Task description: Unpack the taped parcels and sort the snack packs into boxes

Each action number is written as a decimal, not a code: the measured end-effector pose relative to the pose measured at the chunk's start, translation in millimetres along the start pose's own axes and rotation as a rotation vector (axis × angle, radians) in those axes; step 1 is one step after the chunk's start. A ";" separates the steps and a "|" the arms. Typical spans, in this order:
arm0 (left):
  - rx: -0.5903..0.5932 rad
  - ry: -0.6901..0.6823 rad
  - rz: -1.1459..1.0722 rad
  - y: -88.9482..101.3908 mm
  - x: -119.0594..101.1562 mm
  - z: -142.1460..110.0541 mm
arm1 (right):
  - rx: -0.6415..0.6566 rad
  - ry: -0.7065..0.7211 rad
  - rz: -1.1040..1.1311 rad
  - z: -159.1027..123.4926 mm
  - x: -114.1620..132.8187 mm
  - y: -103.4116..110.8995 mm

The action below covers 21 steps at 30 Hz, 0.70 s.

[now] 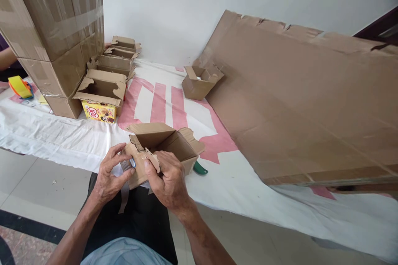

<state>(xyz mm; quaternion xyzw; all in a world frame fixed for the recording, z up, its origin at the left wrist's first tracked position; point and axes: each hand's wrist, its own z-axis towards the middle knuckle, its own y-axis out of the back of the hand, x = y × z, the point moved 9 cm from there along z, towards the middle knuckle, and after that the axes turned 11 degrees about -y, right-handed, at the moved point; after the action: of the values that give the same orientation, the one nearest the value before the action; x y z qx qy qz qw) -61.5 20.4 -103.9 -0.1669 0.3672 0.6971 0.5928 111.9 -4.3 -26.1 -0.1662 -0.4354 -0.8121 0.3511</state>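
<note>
An open cardboard box (pixel 186 155) with torn flaps stands at the table's front edge. My right hand (pixel 169 178) is closed on a ragged cardboard flap (pixel 153 160) at the box's near side. At the box's left end, my left hand (pixel 113 172) pinches a small blue and white piece (pixel 133 162) between thumb and fingers; I cannot make out exactly what it is. A greyish strip (pixel 124 198) that looks like tape hangs below it. Just right of the box lies a green curved handle (pixel 200 168), its other end hidden.
Taped cartons (pixel 46 29) are stacked at the left, beside a row of open boxes (pixel 102 87) and a yellow printed box (pixel 98 112). An orange and yellow tape dispenser (pixel 21 87) lies left. A small open box (pixel 199 85) touches a large cardboard sheet (pixel 298 103). Another person's arm (pixel 6 59) shows far left.
</note>
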 end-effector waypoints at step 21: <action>0.043 0.005 -0.005 -4.0 1.8 6.1 | -0.032 -0.005 0.012 0.4 -1.8 3.7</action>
<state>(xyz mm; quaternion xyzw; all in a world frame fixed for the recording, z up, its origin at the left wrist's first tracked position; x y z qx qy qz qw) -56.9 26.1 -102.2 -0.1567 0.3832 0.6872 0.5969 115.8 -4.6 -24.7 -0.1764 -0.4224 -0.8163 0.3522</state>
